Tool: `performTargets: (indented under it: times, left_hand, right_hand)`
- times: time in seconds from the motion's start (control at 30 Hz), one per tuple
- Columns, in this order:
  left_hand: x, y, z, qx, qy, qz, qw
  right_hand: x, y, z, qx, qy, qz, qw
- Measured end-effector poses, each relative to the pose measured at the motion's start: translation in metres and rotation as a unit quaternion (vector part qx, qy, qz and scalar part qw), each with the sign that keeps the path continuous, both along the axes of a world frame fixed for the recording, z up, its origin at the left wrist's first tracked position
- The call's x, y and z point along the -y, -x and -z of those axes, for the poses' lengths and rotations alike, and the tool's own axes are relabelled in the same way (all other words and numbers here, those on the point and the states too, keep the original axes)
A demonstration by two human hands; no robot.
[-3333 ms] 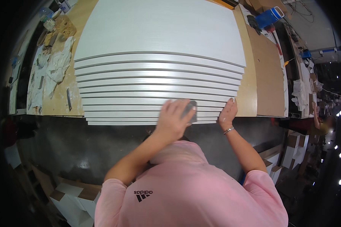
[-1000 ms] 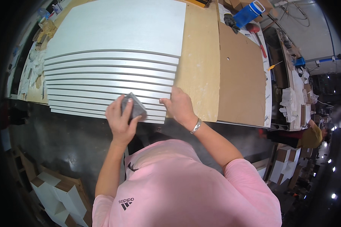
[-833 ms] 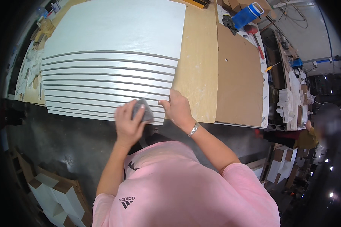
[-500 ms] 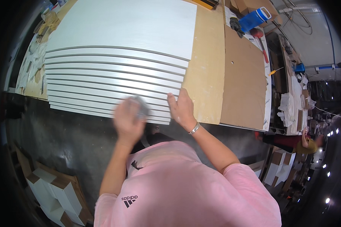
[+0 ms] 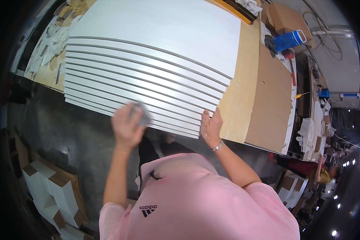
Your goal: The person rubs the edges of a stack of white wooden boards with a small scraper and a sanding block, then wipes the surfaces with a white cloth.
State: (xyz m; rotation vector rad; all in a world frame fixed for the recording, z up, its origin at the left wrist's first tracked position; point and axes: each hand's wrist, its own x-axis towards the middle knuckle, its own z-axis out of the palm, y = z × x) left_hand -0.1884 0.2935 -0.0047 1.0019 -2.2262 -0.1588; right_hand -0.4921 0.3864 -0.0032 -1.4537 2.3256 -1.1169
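White panels (image 5: 160,36) lie in a stepped stack, their grey-edged front strips (image 5: 120,76) exposed one behind another. My left hand (image 5: 126,126) is closed around a grey sanding block (image 5: 141,115), slightly smeared by motion, at the near front strips. Its exact contact with the surface is hard to make out. At the near right corner of the stack, my right hand (image 5: 212,128) grips the panel edge, thumb lying on top and the other fingers partly hidden along the side.
Brown cardboard (image 5: 272,96) covers the table's right part. Beyond it lie a blue bottle (image 5: 288,41), a dark glove (image 5: 270,45), a red mallet (image 5: 292,66) and a yellow-handled screwdriver (image 5: 299,96). White-and-brown boxy pieces (image 5: 52,192) stand at lower left. Another person (image 5: 316,170) is at far right.
The view has shifted, so the stack appears farther right. My left hand has moved left along the front strips with the sanding block. My right hand stays at the stack's right edge.
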Motion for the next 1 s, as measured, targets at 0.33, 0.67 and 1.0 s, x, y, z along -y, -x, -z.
performTargets:
  times: [0.33,0.67,1.0]
  left_hand:
    - [0.059,-0.082,0.004,-0.015,0.015,-0.057,0.998]
    - [0.118,-0.17,0.015,-0.08,-0.029,-0.206,0.975]
    - [0.093,-0.163,0.052,-0.189,-0.011,-0.334,0.924]
  right_hand:
    - [0.0,0.008,-0.008,0.038,-0.033,-0.011,0.999]
    - [-0.008,0.01,0.024,0.094,-0.056,0.03,0.993]
    - [-0.003,0.014,0.042,-0.026,0.061,0.011,0.998]
